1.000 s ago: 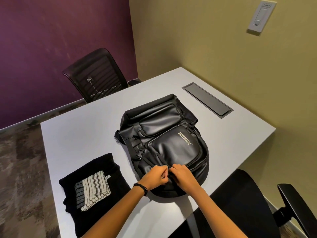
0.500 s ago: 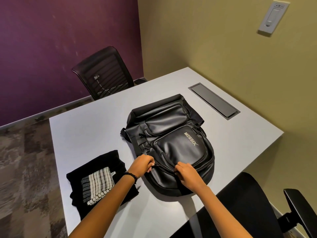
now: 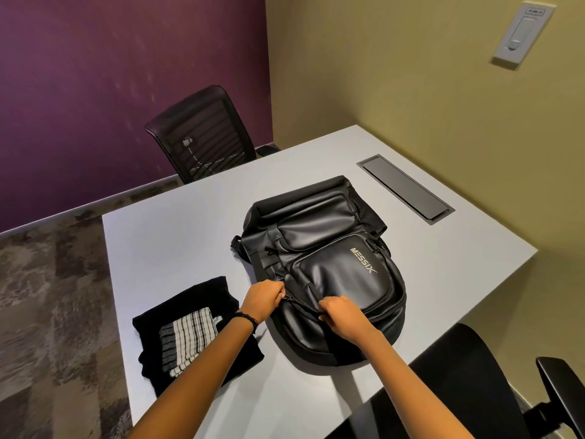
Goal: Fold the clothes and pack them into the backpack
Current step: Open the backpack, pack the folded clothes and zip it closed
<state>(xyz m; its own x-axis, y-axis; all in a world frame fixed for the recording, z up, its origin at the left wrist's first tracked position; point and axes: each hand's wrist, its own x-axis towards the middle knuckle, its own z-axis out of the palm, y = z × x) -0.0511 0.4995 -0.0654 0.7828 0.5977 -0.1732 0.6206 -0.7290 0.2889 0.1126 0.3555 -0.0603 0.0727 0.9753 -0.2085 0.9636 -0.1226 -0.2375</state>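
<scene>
Since a second ago, the hands have been drawn apart along the zipper: the left hand is pinched on a zipper pull at the backpack side, the right hand gripped lower on the seam. Lying flat on the table, the backpack's long axis runs away from the person. The folded clothes lie beside the left arm, nearer that hand.

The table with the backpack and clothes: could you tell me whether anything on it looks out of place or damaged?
Nothing stands out. The black backpack lies flat on the table, both hands at its zipper: left hand, right hand. The folded clothes sit in a neat stack beside it.
</scene>
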